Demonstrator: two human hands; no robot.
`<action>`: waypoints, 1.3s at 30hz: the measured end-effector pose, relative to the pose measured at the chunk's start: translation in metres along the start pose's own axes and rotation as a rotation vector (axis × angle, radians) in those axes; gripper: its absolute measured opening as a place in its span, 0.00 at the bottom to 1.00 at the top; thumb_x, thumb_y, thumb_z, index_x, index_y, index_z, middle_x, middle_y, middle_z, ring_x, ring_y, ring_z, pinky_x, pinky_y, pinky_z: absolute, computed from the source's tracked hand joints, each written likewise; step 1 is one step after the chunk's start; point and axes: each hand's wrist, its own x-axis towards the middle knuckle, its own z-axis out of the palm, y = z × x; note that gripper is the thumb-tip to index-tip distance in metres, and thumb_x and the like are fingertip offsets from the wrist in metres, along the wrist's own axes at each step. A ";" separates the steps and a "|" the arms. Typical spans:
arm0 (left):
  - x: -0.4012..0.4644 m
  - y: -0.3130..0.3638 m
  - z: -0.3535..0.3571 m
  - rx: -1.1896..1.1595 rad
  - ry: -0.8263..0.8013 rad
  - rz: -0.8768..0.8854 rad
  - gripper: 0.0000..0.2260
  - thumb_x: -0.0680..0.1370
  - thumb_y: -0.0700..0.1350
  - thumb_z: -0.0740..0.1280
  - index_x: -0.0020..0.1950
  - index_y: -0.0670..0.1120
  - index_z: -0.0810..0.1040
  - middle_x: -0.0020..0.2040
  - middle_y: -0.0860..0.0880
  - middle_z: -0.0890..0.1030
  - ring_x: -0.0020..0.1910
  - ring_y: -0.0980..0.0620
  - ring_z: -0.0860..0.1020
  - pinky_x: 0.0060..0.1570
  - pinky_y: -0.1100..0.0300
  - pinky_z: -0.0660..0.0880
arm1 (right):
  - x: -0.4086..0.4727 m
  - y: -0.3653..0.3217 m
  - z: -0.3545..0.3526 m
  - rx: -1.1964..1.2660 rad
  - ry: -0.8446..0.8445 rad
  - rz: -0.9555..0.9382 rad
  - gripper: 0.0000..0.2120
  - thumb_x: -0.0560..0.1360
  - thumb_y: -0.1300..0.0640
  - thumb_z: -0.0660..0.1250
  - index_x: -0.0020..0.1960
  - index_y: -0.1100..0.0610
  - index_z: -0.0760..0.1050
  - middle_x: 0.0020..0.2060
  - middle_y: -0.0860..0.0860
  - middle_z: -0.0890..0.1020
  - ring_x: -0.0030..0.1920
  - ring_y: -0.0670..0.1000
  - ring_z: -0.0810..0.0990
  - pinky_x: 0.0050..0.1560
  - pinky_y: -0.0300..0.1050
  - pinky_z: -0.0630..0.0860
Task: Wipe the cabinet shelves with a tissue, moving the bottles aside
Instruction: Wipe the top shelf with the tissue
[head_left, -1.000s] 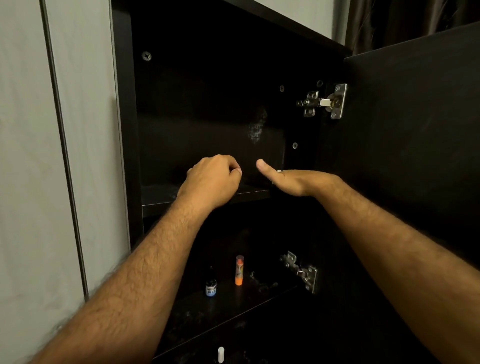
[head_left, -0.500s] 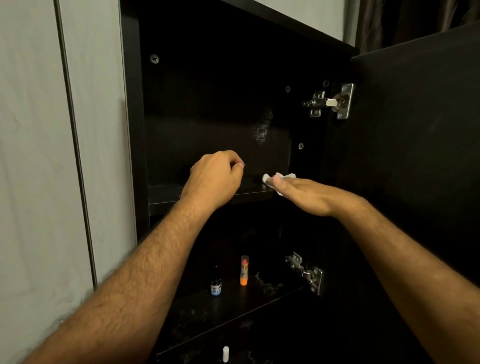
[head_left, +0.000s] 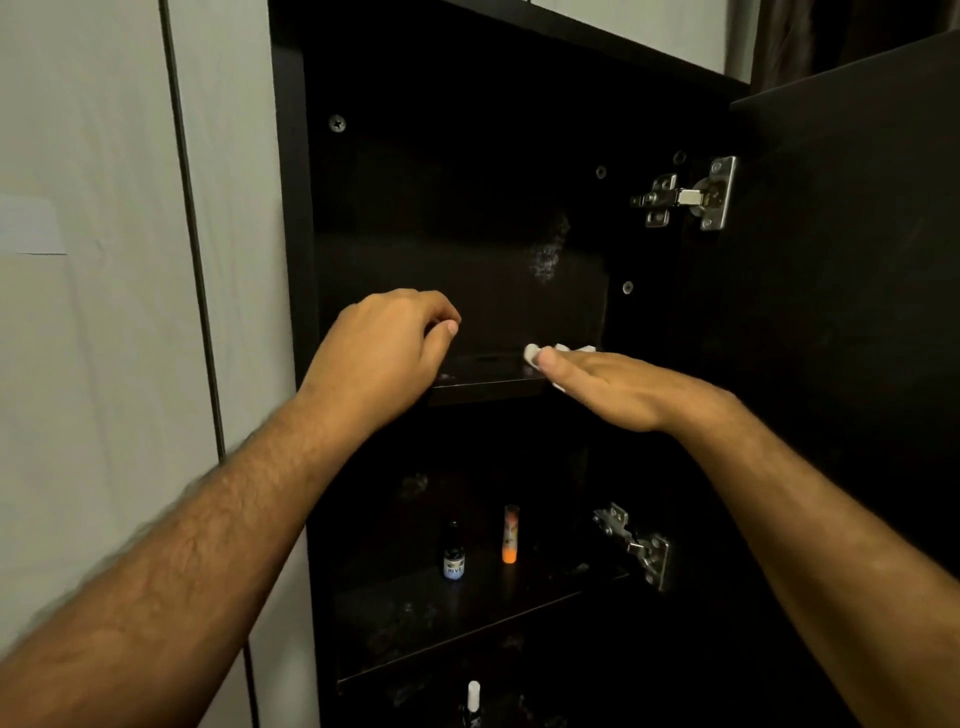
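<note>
The tissue (head_left: 558, 353), a second ago barely visible, is now pressed flat-fingered onto the upper shelf (head_left: 488, 371) by the right hand (head_left: 613, 389); wiping seems underway. The left hand (head_left: 384, 348) is curled, its contents unclear.

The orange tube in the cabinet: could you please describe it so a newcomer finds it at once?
Look into the open dark cabinet, at the shelf below the two hands. Two small items stand there side by side. The orange tube is the right one, taller and brighter than the dark bottle.
</note>
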 end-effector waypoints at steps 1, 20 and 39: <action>-0.003 -0.001 -0.002 0.011 0.008 0.017 0.11 0.82 0.50 0.60 0.61 0.52 0.78 0.56 0.54 0.80 0.54 0.58 0.76 0.53 0.62 0.70 | -0.001 0.006 -0.003 0.010 0.005 0.044 0.46 0.67 0.25 0.36 0.78 0.46 0.55 0.79 0.44 0.52 0.78 0.46 0.43 0.78 0.54 0.41; -0.031 -0.016 -0.020 0.235 0.269 0.308 0.12 0.79 0.49 0.64 0.59 0.47 0.80 0.59 0.48 0.81 0.68 0.46 0.71 0.74 0.47 0.57 | 0.030 -0.040 0.010 -0.152 -0.011 0.148 0.60 0.54 0.15 0.35 0.78 0.46 0.57 0.79 0.46 0.55 0.79 0.54 0.49 0.77 0.57 0.50; -0.043 -0.056 -0.010 0.210 0.433 0.115 0.33 0.80 0.49 0.63 0.79 0.41 0.51 0.79 0.37 0.48 0.79 0.41 0.45 0.76 0.45 0.49 | 0.005 -0.047 0.010 -0.004 -0.046 -0.006 0.40 0.72 0.27 0.38 0.78 0.45 0.58 0.78 0.43 0.54 0.78 0.45 0.47 0.76 0.48 0.44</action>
